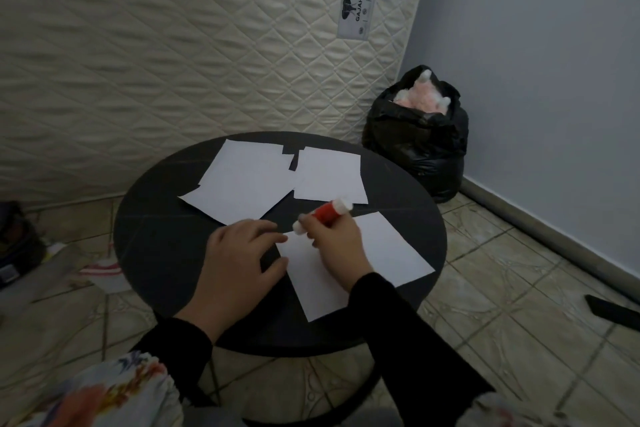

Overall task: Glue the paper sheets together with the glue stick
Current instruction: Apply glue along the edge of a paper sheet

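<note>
On the round black table (156, 253) lie several white paper sheets. The nearest sheet (391, 253) is under my hands at the front right. A larger stack of sheets (242, 184) lies at the back left, and another sheet (329, 173) at the back middle. My right hand (337, 239) grips a red glue stick (325, 213), its white end pointing down-left onto the near sheet's upper left corner. My left hand (242, 253) rests flat, fingers spread, at that sheet's left edge.
A quilted mattress (173, 45) leans against the wall behind the table. A black bag (419, 139) holding a pink plush toy stands at the back right by the blue wall. The floor is tiled; a dark object (613, 312) lies at the right, clutter at the left.
</note>
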